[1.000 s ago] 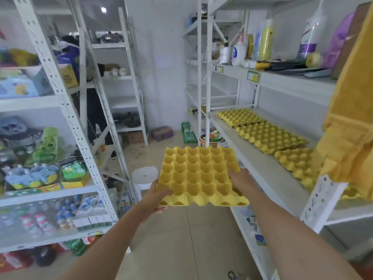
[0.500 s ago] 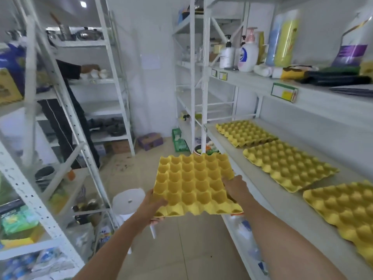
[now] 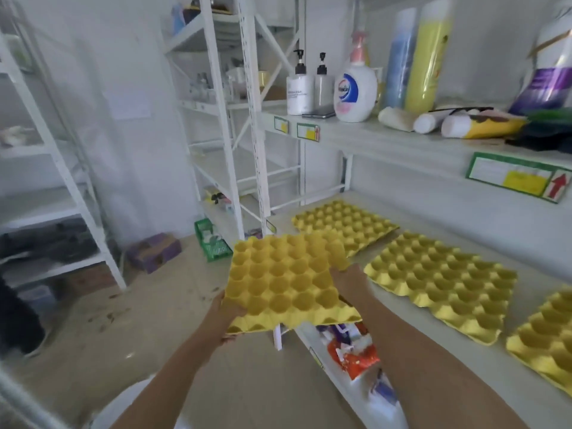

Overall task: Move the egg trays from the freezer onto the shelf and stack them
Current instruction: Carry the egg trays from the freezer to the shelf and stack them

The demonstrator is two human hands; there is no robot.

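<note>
I hold a yellow egg tray [image 3: 284, 280] level in front of me, over the aisle by the shelf's front edge. My left hand [image 3: 230, 311] grips its near left corner, fingers under it. My right hand [image 3: 351, 281] grips its right edge. Three more yellow egg trays lie side by side on the white shelf [image 3: 507, 373]: a far one [image 3: 343, 224], a middle one [image 3: 442, 280] and a near one [image 3: 548, 339] cut off by the frame. The held tray's far right corner overlaps the far tray in the view. No freezer is in view.
The shelf above carries pump bottles [image 3: 299, 85], a soap bottle [image 3: 356, 91], tall cans [image 3: 428, 54] and rolls. A white upright post [image 3: 253, 119] stands at the shelf's far end. A green basket [image 3: 212, 239] and a purple box [image 3: 154, 252] sit on the floor. Packets [image 3: 353, 351] fill the lower shelf. White racks stand left.
I have walked forward and turned right toward the shelf. The held tray has come closer to the shelf edge and the far tray. Both hands keep the same grip.
</note>
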